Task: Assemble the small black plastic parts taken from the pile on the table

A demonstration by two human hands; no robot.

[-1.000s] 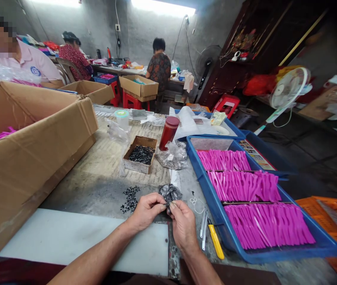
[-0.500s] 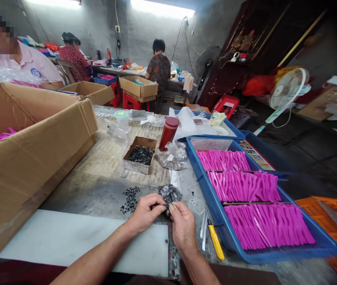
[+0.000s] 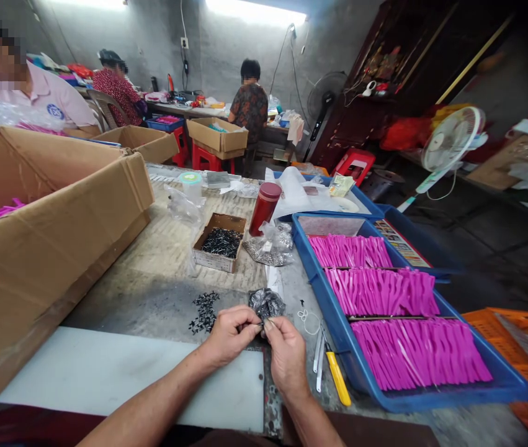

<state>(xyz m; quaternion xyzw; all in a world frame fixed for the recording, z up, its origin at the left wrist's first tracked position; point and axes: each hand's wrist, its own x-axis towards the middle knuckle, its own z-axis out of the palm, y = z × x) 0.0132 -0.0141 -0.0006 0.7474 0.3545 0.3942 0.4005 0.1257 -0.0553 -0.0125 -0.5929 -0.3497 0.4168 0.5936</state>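
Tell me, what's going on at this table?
A person's left hand and right hand seem to pinch a small dark piece between them, too tiny to make out. Just beyond lies crumpled dark plastic, with loose black parts to its left. On the right, a blue tray holds three rows of magenta strips, beside a yellow-handled tool.

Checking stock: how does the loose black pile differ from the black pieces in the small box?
The loose pile lies spread on the table; the boxed pieces are heaped in a small cardboard box. The pile is beside the left hand; the boxed pieces sit farther away. Both look like small dark parts.
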